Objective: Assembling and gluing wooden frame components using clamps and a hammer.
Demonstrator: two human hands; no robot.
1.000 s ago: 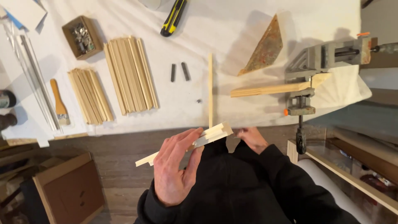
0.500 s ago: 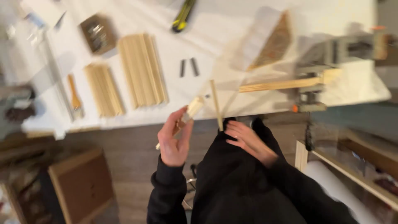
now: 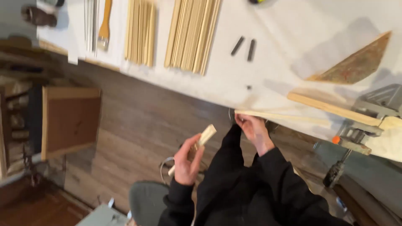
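My left hand [image 3: 187,161] grips a short pale wooden stick piece [image 3: 206,136] out in front of my chest, above the floor. At the edge of the white-covered table [image 3: 268,75], my right hand [image 3: 252,127] pinches the near end of a long thin wooden strip [image 3: 289,116] that lies along that edge. Both sleeves are black.
On the table lie two bundles of wooden sticks [image 3: 193,33] [image 3: 140,31], a paintbrush [image 3: 104,25], two small dark pins [image 3: 244,46], a triangular board [image 3: 356,62], and a wooden bar [image 3: 335,109] held in a metal clamp [image 3: 368,121]. A cardboard box [image 3: 70,119] stands on the wooden floor at left.
The view has swung left and down and tilted. My right hand reached to the table edge and took hold of the long strip. My left hand stayed shut on the short piece.
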